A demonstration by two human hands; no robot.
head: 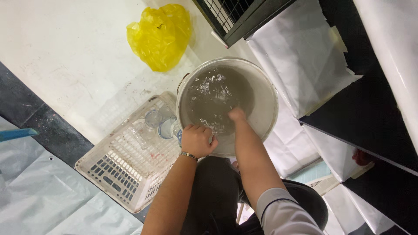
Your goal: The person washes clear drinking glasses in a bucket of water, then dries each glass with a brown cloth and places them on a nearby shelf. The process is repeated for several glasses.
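So here's what I'm looking at from the head cam: one big round white plastic bucket [266, 98] sits on the pale floor right in front of the person's knees, filled with murky grey water that's rippling. The left hand [197, 140] is curled over the near rim of the bucket, clenched on the edge, with a metal bracelet at the wrist. The right hand [236, 115] is plunged into the water, and I honestly can't tell if it's closed on anything or just loose under there, the water's too cloudy. My guess is that the bucket is heavy and sloshy with that much water, and the wet rim will be slick, so a firm grip on the rim seems the sensible place to hold. Just left of it, touching or nearly so, is one white slotted plastic basket [114, 167] with what looks like three or so clear glass cups [153, 118] lying in its far end; those look fragile and slippery when wet. One crumpled yellow plastic bag [160, 35] lies well apart, further up the floor.
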